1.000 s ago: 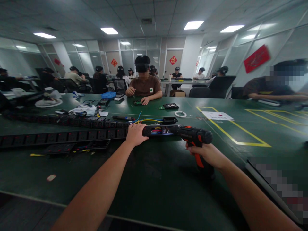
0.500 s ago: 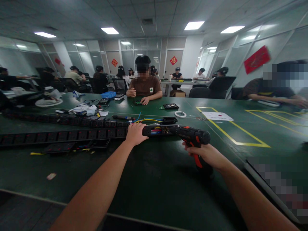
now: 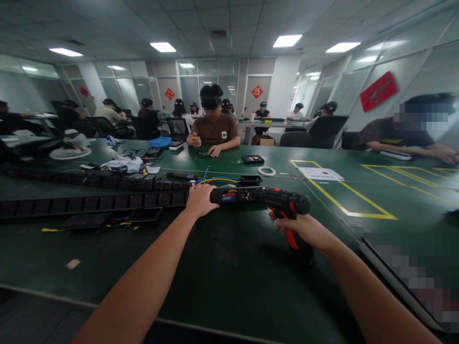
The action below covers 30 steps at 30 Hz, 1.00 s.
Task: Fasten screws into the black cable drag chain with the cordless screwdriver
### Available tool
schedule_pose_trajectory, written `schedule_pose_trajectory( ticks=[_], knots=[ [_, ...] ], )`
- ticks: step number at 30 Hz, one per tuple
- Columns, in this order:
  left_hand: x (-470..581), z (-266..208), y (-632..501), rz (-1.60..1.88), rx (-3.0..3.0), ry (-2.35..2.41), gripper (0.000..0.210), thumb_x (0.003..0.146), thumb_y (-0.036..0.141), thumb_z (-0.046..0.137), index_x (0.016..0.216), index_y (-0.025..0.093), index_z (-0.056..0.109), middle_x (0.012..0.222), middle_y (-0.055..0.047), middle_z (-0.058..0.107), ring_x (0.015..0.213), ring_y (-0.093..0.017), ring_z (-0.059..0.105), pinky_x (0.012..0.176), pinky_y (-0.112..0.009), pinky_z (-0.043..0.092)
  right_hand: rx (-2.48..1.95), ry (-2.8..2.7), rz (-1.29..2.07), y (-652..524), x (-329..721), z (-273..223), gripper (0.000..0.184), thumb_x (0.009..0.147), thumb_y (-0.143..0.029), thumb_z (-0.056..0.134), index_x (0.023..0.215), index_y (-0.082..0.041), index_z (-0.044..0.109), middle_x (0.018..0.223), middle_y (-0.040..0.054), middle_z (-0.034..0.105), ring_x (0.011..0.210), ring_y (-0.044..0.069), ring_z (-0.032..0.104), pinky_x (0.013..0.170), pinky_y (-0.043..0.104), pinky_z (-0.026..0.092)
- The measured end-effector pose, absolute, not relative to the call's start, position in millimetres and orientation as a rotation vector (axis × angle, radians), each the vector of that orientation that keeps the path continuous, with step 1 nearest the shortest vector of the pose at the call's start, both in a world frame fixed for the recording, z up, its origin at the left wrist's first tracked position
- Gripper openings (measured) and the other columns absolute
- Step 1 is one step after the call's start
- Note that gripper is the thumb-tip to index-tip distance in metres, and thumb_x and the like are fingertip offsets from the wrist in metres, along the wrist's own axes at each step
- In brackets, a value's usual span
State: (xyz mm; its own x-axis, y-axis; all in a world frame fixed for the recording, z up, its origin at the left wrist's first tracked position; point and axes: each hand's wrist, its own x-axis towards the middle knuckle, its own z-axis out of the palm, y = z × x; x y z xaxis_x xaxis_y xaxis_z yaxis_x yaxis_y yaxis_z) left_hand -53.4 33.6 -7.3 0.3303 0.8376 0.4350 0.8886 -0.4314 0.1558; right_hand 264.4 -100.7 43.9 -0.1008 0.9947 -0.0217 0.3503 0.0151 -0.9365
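Note:
A long black power strip (image 3: pixel 114 202) with a row of sockets lies across the green table. My left hand (image 3: pixel 201 200) is wrapped over it near its right end. Just right of that hand the strip's casing is open, and coloured wires (image 3: pixel 230 196) show inside. In my right hand (image 3: pixel 304 227) is a black and orange cordless drill (image 3: pixel 283 200), gripped by its handle. The drill's front points left, at the open end of the strip; where its tip meets the strip I cannot make out.
Behind lies a second power strip (image 3: pixel 107 180), with a screwdriver (image 3: pixel 181 176) and a black end piece (image 3: pixel 251 180) nearby. A white ring (image 3: pixel 267 171) and a paper sheet (image 3: pixel 321 173) lie to the right. A person (image 3: pixel 215 129) works across the table.
The whole view has shifted slightly. Both hands keep their places on the power strip and the drill, with no other clear movement.

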Motion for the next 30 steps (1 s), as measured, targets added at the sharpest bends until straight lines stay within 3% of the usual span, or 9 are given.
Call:
schedule_pose_trajectory(
  ticks=[6, 12, 30],
  knots=[
    [-54.0, -7.2, 33.9, -0.686, -2.482, -1.622, 0.063, 0.069, 0.05, 0.082, 0.125, 0.031, 0.062, 0.127, -0.006, 0.065, 0.12, -0.034, 0.056, 0.104, -0.048, 0.034, -1.485, -1.604, 1.001, -101.5, 265.0, 44.2, 0.029, 0.069, -0.035, 0.072, 0.093, -0.019, 0.073, 0.089, 0.0052, 0.072, 0.078, 0.024, 0.065, 0.072, 0.037, 0.052],
    [-54.9, -5.7, 34.3, -0.725, -2.495, -1.587, 0.061, 0.076, 0.063, 0.072, 0.124, 0.028, 0.063, 0.129, -0.008, 0.065, 0.121, -0.033, 0.056, 0.104, -0.047, 0.034, -1.468, -1.627, 0.998, -98.9, 266.8, 39.9, 0.027, 0.07, -0.036, 0.072, 0.091, -0.019, 0.072, 0.087, 0.0037, 0.07, 0.077, 0.022, 0.063, 0.071, 0.035, 0.049],
    [-54.2, -6.2, 34.1, -0.752, -2.48, -1.597, 0.056, 0.078, 0.06, 0.072, 0.122, 0.027, 0.065, 0.127, -0.007, 0.067, 0.121, -0.032, 0.056, 0.103, -0.047, 0.035, -1.46, -1.63, 1.001, -97.3, 266.7, 41.5, 0.023, 0.069, -0.034, 0.071, 0.086, -0.019, 0.069, 0.081, 0.002, 0.068, 0.075, 0.022, 0.061, 0.071, 0.034, 0.047]
  ],
)
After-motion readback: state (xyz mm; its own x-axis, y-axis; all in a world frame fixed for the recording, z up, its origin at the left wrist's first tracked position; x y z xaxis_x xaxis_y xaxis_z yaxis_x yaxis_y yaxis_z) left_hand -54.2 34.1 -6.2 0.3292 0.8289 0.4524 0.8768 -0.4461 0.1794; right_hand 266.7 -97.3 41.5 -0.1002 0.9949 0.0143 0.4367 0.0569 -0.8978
